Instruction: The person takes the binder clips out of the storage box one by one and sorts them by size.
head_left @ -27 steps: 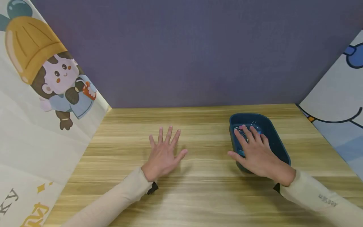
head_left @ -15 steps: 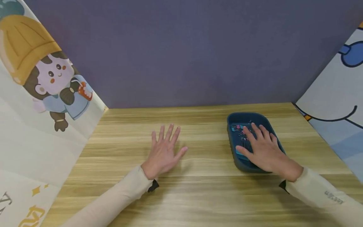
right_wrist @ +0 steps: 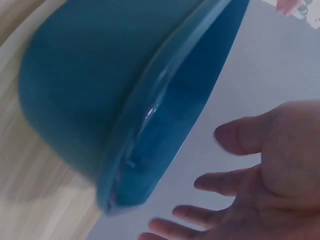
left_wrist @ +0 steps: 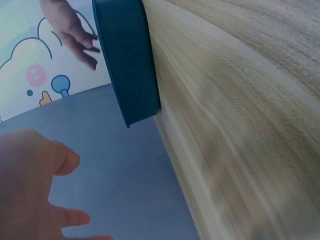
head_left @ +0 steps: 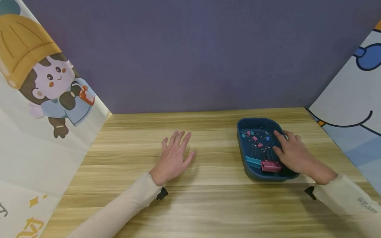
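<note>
My right hand (head_left: pixel 297 155) hovers over the right side of a dark blue plastic basin (head_left: pixel 246 150), fingers spread and slightly bent, holding nothing. In the right wrist view that hand (right_wrist: pixel 270 175) is apart from the basin's rim (right_wrist: pixel 145 110). Inside the basin lie a large teal binder clip (head_left: pixel 253 162), a large pink binder clip (head_left: pixel 271 166) and several small clips, among them a blue one (head_left: pixel 267 138). My left hand (head_left: pixel 171 158) hangs over the wooden table, left of the basin, its fingers loosely spread around nothing.
The wooden table (head_left: pixel 190 205) meets a dark purple-grey panel (head_left: pixel 190 59) at the back. White printed panels with cartoon figures stand at the left (head_left: pixel 26 138) and right (head_left: pixel 351 96).
My right hand has moved rightward across the basin to its right side, uncovering the clips. The left hand stays about in place, its fingers bending slightly. The head view has shifted a little.
</note>
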Available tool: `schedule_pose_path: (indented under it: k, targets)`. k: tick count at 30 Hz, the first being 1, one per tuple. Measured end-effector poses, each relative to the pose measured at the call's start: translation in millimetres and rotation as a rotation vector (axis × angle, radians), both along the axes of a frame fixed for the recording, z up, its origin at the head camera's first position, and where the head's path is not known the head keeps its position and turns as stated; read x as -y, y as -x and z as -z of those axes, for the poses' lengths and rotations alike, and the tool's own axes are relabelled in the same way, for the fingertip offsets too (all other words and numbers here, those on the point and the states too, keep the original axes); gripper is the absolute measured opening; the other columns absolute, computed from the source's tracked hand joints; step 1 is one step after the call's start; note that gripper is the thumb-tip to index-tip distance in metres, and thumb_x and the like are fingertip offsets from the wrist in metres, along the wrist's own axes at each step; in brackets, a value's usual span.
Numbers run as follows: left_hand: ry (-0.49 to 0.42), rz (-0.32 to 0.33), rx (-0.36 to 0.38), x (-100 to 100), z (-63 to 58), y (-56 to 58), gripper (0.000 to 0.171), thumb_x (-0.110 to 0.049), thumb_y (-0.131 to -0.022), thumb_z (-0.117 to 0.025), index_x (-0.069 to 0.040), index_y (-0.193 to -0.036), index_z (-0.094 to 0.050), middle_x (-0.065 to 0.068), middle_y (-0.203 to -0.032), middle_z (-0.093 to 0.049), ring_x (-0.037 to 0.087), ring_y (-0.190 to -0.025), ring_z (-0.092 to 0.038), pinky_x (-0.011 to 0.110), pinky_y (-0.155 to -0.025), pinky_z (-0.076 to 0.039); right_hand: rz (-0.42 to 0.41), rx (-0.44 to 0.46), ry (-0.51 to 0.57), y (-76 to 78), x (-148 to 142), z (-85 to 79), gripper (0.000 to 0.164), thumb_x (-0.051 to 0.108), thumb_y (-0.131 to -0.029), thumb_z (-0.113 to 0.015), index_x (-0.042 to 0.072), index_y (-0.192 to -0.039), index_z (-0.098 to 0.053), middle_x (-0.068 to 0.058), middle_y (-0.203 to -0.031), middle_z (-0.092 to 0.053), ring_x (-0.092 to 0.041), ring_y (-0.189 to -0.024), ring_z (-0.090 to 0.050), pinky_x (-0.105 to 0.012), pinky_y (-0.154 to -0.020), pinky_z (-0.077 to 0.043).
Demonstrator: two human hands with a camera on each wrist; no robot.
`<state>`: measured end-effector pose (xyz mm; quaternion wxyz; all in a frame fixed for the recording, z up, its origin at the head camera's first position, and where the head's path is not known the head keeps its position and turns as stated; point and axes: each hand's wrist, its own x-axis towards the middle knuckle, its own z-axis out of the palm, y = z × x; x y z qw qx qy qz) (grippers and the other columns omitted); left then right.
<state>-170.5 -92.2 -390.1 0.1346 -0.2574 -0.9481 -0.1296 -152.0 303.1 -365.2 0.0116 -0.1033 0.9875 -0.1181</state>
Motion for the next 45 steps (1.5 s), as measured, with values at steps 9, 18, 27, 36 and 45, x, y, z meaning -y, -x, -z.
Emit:
schedule_pose_path:
  k: [9,18,27,36,45]
  targets:
    - [-0.096,0.113,0.098,-2.0,-0.1,3.1,0.062,-0.034,-0.095,-0.052,-0.008,-0.147,-0.029,0.013,-0.142,-0.038,0.027,-0.13,-0.035,0.047,-0.1,-0.03,0.045,0.027,0.013,1.2,-17.7,-0.6,0.045,-0.004,-0.09,-0.046,-0.024,-0.129,-0.034,-0.04,-0.112,-0.036,-0.051,-0.099,-0.042,-0.062,-0.08,-0.04]
    - [-0.141,0.12,0.133,-5.3,-1.2,2.7,0.061,-0.03,-0.095,-0.055,-0.009,-0.146,-0.03,0.013,-0.14,-0.041,0.026,-0.129,-0.036,0.047,-0.103,-0.031,0.119,0.108,-0.009,2.2,-22.9,-3.7,0.046,-0.008,-0.081,-0.052,-0.025,-0.122,-0.04,-0.041,-0.109,-0.039,-0.045,-0.089,-0.051,-0.06,-0.078,-0.045]
    - [-0.137,0.123,0.136,-5.8,0.9,2.3,0.061,-0.033,-0.096,-0.053,-0.008,-0.146,-0.029,0.015,-0.14,-0.041,0.027,-0.129,-0.036,0.046,-0.105,-0.028,0.118,0.114,0.016,4.4,-27.6,-0.2,0.051,-0.01,-0.074,-0.055,-0.024,-0.121,-0.043,-0.038,-0.105,-0.042,-0.037,-0.081,-0.05,-0.056,-0.073,-0.047]
    - [-0.177,0.178,0.073,-7.0,2.3,5.6,0.056,-0.028,-0.095,-0.055,-0.005,-0.141,-0.036,0.011,-0.126,-0.049,0.023,-0.116,-0.044,0.037,-0.099,-0.037,0.142,0.127,0.063,5.9,-28.3,-1.8,0.053,-0.012,-0.072,-0.055,-0.022,-0.123,-0.044,-0.036,-0.105,-0.044,-0.039,-0.086,-0.053,-0.051,-0.069,-0.049]
    - [-0.212,0.219,0.061,-13.7,1.7,9.0,0.051,-0.024,-0.094,-0.057,-0.004,-0.138,-0.041,0.007,-0.121,-0.05,0.019,-0.111,-0.045,0.034,-0.095,-0.04,0.157,0.16,0.061,10.0,-21.9,-4.0,0.052,-0.007,-0.077,-0.056,-0.021,-0.126,-0.043,-0.035,-0.109,-0.044,-0.041,-0.091,-0.053,-0.054,-0.075,-0.048]
